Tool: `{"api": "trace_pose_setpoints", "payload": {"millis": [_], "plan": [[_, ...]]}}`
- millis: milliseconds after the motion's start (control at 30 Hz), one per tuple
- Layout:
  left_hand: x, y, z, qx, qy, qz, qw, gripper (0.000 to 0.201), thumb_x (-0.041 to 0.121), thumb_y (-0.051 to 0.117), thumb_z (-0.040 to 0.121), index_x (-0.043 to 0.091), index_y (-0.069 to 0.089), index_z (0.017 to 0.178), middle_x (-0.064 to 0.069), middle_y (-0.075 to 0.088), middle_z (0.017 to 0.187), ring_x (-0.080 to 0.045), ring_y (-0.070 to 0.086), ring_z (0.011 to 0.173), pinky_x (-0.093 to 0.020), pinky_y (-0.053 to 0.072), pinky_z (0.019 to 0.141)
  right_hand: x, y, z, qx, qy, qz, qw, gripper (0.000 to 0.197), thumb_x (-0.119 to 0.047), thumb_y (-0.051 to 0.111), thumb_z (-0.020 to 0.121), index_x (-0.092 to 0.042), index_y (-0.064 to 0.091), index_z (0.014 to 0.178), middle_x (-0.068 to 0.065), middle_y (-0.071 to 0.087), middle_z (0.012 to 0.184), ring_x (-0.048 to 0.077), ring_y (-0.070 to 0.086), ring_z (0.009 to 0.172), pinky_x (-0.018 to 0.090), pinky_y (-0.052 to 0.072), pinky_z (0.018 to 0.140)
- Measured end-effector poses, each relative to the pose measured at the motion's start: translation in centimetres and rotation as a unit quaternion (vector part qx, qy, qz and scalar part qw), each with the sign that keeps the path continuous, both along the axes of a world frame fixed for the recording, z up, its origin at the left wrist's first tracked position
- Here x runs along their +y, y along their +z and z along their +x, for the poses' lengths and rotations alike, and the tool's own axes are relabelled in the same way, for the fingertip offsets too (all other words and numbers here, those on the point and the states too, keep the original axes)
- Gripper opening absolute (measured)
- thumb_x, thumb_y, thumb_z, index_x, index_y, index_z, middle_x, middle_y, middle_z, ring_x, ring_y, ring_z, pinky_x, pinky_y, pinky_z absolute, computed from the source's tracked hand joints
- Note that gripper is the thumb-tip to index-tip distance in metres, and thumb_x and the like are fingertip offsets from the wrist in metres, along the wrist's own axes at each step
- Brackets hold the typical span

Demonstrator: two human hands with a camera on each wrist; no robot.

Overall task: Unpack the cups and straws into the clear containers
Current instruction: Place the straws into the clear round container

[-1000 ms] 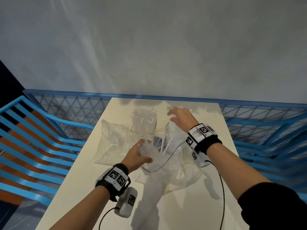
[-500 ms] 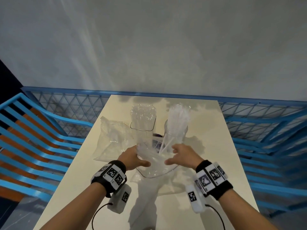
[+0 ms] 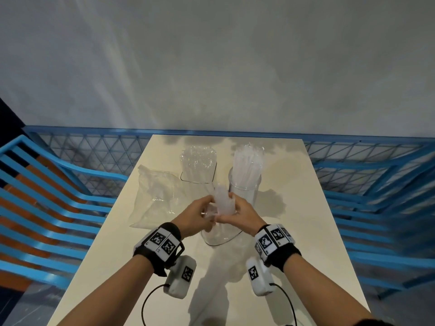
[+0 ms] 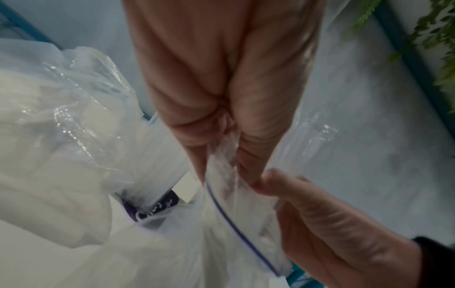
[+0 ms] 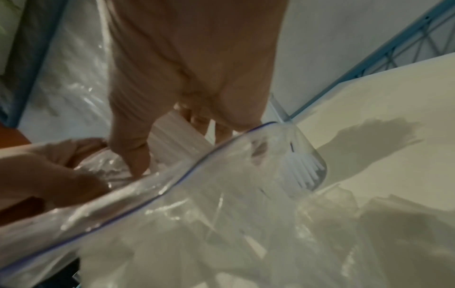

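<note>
A bundle of straws, partly out of the zip bag above the desk, is gripped between the left hand and right hand, and, if squeezed loosely, could be spilled short of the round container.

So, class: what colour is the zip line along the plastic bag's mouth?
Blue, on the zip line of the plastic bag; clearest in the left wrist view.

Right hand seemingly around straws above blue-edged bag
</note>
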State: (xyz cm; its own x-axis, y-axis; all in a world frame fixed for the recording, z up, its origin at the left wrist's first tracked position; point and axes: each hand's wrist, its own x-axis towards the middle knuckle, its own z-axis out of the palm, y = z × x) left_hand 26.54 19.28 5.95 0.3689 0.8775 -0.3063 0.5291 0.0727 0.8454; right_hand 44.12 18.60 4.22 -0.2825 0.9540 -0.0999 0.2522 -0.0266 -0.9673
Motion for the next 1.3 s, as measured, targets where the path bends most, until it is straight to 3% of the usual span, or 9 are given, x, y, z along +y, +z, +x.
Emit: {"api": "trace_pose_setpoints", "payload": {"millis": [100,233,367,567,700,800,1000,1100,1300], "plan": [[0.1,0.2,-0.4,-0.030,0.057,-0.002,0.998,0.046,-0.020,0.056,0.073,0.020,0.049,0.094,-0.022,0.061,0.106,-0.023,0.057,0.074,-0.030,0.049,0.058,0.1,-0.6,-0.1,0.052,-0.051,-0.023,0.997,0.062,-0.021,0.086,0.063,-0.028,0.051,0.112,-0.001,0.067,0.104,0.016,0.067,0.096,0.036,0.055,0.086],[0.2,0.0,-0.5,-0.020,0.069,0.041,0.997,0.051,-0.018,0.054,0.069,0.028,0.042,0.088,-0.017,0.064,0.092,-0.030,0.057,0.072,-0.035,0.046,0.059,-0.1,-0.4,-0.5,0.098,-0.015,-0.062,0.993,0.084,-0.010,0.085,0.065,-0.022,0.037,0.133,0.006,0.054,0.129,0.016,0.059,0.115,0.030,0.051,0.094],[-0.2,0.1,-0.2,-0.032,0.084,0.076,0.993,0.045,-0.010,0.062,0.069,0.027,0.044,0.086,-0.002,0.064,0.083,-0.021,0.060,0.072,-0.033,0.049,0.063,-0.6,0.4,-1.5,0.083,0.062,-0.037,0.994,0.059,-0.010,0.081,0.072,-0.016,0.059,0.126,-0.001,0.068,0.119,0.010,0.063,0.112,0.026,0.049,0.098],[-0.2,0.4,-1.7,-0.062,0.166,0.032,0.984,0.052,0.026,0.085,0.050,0.030,0.053,0.091,-0.009,0.066,0.101,-0.026,0.064,0.084,-0.048,0.058,0.076,0.0,-0.7,-1.6,0.097,-0.165,-0.010,0.981,0.031,-0.027,0.081,0.068,-0.012,0.074,0.094,0.008,0.075,0.095,0.024,0.070,0.093,0.046,0.054,0.091],[-0.1,0.4,-2.9,-0.036,0.161,0.019,0.986,0.049,0.018,0.084,0.060,0.026,0.059,0.101,-0.005,0.068,0.110,-0.022,0.063,0.099,-0.048,0.057,0.082,0.9,-0.1,-0.1,0.122,-0.246,-0.045,0.961,0.008,-0.013,0.072,0.074,-0.006,0.071,0.079,0.015,0.072,0.089,0.031,0.067,0.090,0.040,0.053,0.083],[-0.2,0.2,-3.1,-0.024,0.121,0.006,0.992,0.058,-0.004,0.071,0.072,0.022,0.054,0.121,0.000,0.060,0.126,-0.020,0.055,0.114,-0.026,0.052,0.070,1.1,0.5,0.0,0.082,-0.211,-0.030,0.974,0.009,-0.010,0.068,0.076,-0.016,0.068,0.070,0.010,0.071,0.084,0.033,0.066,0.091,0.044,0.052,0.086],[-0.3,-0.8,-4.3,0.036,0.120,0.007,0.992,0.062,-0.007,0.070,0.075,0.020,0.051,0.127,0.000,0.057,0.127,-0.020,0.058,0.079,-0.020,0.045,0.055,2.3,3.9,0.0,0.080,-0.172,-0.006,0.982,0.009,-0.008,0.062,0.083,-0.016,0.063,0.077,0.013,0.069,0.079,0.035,0.068,0.084,0.051,0.053,0.089],[-0.2,-1.1,-4.9,0.038,0.135,0.025,0.990,0.059,-0.006,0.071,0.076,0.019,0.053,0.126,-0.001,0.059,0.125,-0.016,0.059,0.067,-0.019,0.047,0.053,3.4,7.9,1.2,0.133,-0.176,0.031,0.975,0.005,-0.003,0.060,0.086,-0.008,0.060,0.085,0.012,0.063,0.077,0.026,0.064,0.073,0.043,0.057,0.082],[-1.0,-1.3,-5.1,-0.005,0.121,0.091,0.988,0.064,-0.013,0.064,0.078,0.028,0.051,0.125,0.002,0.056,0.132,-0.018,0.063,0.079,-0.017,0.050,0.068,5.1,14.5,4.6,0.210,-0.231,0.099,0.945,0.013,-0.001,0.057,0.089,-0.011,0.057,0.083,0.007,0.061,0.071,0.022,0.061,0.067,0.043,0.054,0.080]]}}
